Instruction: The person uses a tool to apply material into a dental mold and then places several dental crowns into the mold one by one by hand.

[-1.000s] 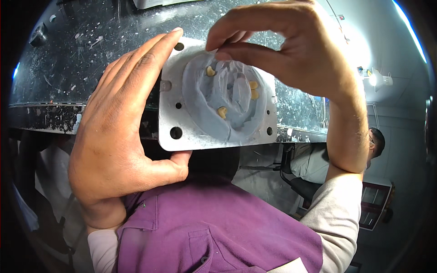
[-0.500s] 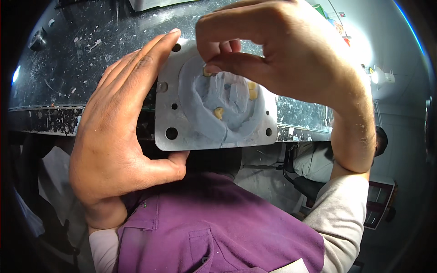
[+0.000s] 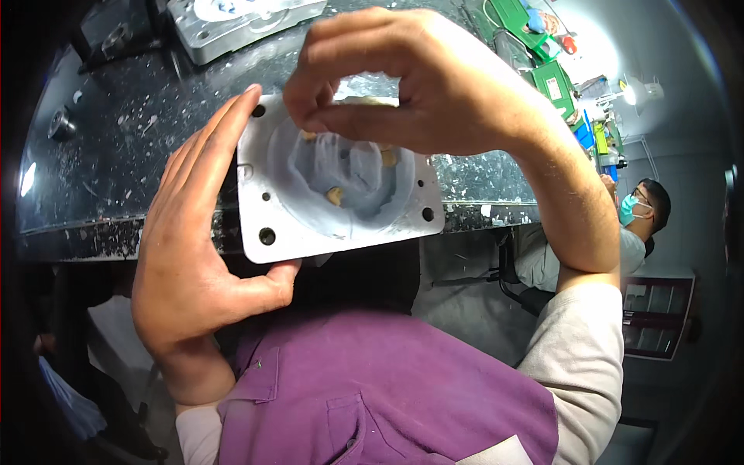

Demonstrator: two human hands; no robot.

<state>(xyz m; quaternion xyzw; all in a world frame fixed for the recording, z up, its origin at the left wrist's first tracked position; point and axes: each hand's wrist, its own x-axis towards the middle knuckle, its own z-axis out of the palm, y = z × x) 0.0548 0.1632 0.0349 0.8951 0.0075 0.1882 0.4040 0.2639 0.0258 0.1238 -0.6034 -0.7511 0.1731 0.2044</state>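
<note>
A metal dental flask half [image 3: 298,246], with round holes at its corners, stands tilted toward me at the bench's front edge. Pale grey-white plaster [image 3: 349,167] fills its middle, and small yellowish tooth-like pieces [image 3: 335,196] are set in it. My left hand [image 3: 186,240] grips the flask by its left side, long fingers along the far edge and thumb under the near one. Over the far part of the plaster, my right hand [image 3: 434,93] is closed in a pinch near another yellowish piece. Whatever lies between its fingertips is hidden.
The black, white-specked bench [image 3: 170,116] carries another metal flask half [image 3: 205,50] at the back and a small metal cylinder [image 3: 62,124] at the left. Green boxes [image 3: 556,87] sit at the far right. Beyond the bench's right end is a masked person [image 3: 649,209].
Both hands and the flask have shifted left in the picture. My right hand remains pinched over the plaster. More of the back flask half, the green boxes and the other person now shows.
</note>
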